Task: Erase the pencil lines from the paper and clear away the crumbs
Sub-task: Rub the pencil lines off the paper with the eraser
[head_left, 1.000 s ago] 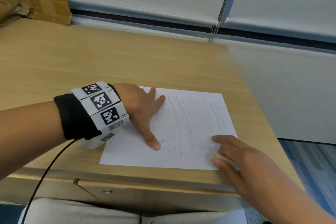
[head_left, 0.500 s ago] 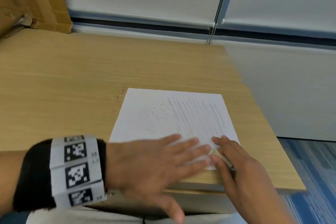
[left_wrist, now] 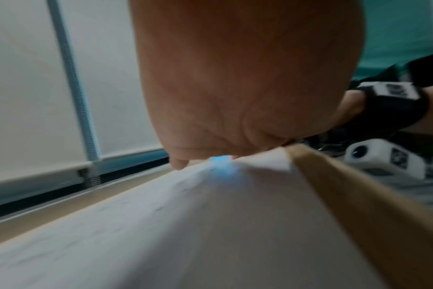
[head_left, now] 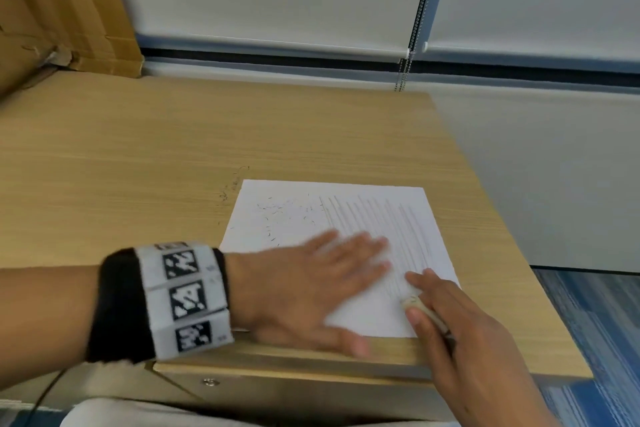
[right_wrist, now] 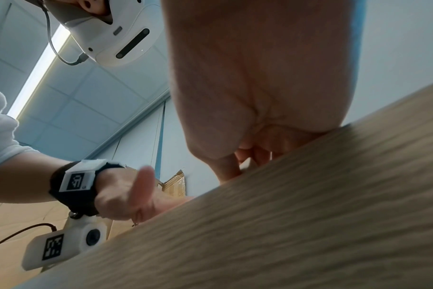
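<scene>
A white sheet of paper (head_left: 311,218) lies near the front right corner of the wooden desk (head_left: 138,166). Grey pencil lines (head_left: 381,222) cover its right half, and several dark eraser crumbs (head_left: 277,211) are scattered over its upper left part. My left hand (head_left: 329,274) lies flat on the lower part of the sheet, fingers straight and blurred with motion. My right hand (head_left: 433,302) pinches a pale eraser (head_left: 412,302) at the sheet's lower right corner. In the left wrist view the paper (left_wrist: 185,224) fills the foreground under the palm.
A cardboard box (head_left: 62,10) stands at the back left of the desk. Window blinds with a bead chain (head_left: 405,73) run behind. The desk's right edge drops to blue carpet (head_left: 595,322). A drawer front (head_left: 277,388) sits below the near edge.
My left hand left the sheet's left side, swept down toward the near desk edge, and now lies flat across the lower paper. The crumbs in the lower left are gone. The right hand stays put.
</scene>
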Demonstrator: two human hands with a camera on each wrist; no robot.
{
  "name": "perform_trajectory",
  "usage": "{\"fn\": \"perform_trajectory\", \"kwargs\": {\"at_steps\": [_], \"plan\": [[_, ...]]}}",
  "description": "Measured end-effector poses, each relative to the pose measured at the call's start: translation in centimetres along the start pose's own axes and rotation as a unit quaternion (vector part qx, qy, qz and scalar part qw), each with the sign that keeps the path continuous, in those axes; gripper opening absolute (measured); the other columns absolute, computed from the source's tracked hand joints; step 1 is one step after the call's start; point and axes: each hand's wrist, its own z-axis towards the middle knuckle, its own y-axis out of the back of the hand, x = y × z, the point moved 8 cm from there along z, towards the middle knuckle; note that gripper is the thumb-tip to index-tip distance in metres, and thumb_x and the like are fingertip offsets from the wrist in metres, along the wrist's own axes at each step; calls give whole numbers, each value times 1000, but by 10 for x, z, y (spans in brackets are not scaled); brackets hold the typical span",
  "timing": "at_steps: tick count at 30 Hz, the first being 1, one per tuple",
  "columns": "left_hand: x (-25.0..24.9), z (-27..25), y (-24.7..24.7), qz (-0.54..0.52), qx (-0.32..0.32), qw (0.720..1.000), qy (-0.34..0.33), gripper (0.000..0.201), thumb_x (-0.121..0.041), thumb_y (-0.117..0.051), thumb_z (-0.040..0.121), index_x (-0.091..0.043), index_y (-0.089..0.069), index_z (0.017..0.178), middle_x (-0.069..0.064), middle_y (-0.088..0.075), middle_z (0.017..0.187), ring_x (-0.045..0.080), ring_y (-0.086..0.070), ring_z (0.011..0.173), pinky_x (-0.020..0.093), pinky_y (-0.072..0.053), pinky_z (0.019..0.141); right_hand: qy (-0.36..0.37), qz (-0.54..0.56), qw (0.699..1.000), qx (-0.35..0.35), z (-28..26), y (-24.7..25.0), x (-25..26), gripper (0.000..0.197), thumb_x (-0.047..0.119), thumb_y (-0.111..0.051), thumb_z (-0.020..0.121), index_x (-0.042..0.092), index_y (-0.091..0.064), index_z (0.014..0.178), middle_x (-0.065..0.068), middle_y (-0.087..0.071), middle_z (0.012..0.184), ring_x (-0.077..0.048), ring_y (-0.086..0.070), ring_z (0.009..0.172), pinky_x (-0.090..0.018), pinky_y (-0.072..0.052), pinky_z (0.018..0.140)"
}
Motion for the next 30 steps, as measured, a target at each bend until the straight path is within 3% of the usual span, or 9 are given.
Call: {"fn": "perform_trajectory", "kwargs": {"at_steps": [2,4,7,11,17,20,26,28,30], "plan": [[-23,16,1,12,1,998,-58,93,-74,-4,80,-20,25,150,4,37,154,13,36,140,42,17,117,-11,11,1000,1,1,-1,-2,35,58,-34,92,38,-53,114,35,-52,125,-9,-57,118,-23,-44,90],[-12,23,0,-4,16,999,-43,90,-73,-3,81,-23,27,149,1,40,152,14,38,139,45,18,117,1,14,1000,-4,1,0,-2,37,58,-33,93,35,-56,111,37,-50,126,-6,-56,117,-23,-44,90],[43,12,-3,-78,32,992,92,89,-75,-1,82,-22,34,145,-1,45,148,15,40,138,49,15,117,4,15,1000,-11,0,0,-2,40,50,-40,91,23,-67,103,53,-36,126,-3,-50,119,-20,-38,97],[100,-11,-2,-145,52,944,292,103,-78,5,70,-13,30,146,4,38,153,19,28,144,48,4,120,12,13,1000,-20,0,1,-1,48,55,-36,93,21,-68,103,54,-34,126,-2,-51,118,-20,-38,97],[41,23,10,-88,48,992,83,86,-73,-5,87,-22,32,146,-1,44,149,14,38,139,42,14,119,-22,26,999,0,0,0,-7,50,68,-29,89,35,-60,111,53,-37,124,-11,-59,116,-20,-39,96],[66,14,-1,-75,38,989,124,88,-74,-5,86,-20,33,146,-2,44,149,11,37,139,41,13,119,-35,25,999,7,0,0,-8,51,71,-28,88,40,-55,119,41,-45,125,-20,-64,112,-13,-40,89],[131,-28,-8,-92,70,951,286,113,-84,14,61,-9,30,145,7,36,153,17,26,145,39,2,122,-19,15,1000,11,1,2,-2,42,65,-30,91,41,-55,115,55,-33,126,-9,-60,112,-11,-36,94],[117,-28,-5,-68,62,962,256,110,-85,15,65,-11,31,145,8,37,153,18,27,144,39,4,122,-40,20,999,21,2,1,-4,45,70,-28,88,44,-53,116,57,-31,125,-11,-60,115,-11,-35,94],[78,-23,-8,0,41,989,142,99,-82,8,75,-17,35,144,6,42,150,16,34,141,41,10,120,-44,24,999,19,2,2,-4,49,71,-29,87,42,-58,114,57,-33,125,-8,-58,117,-13,-36,95]]}}
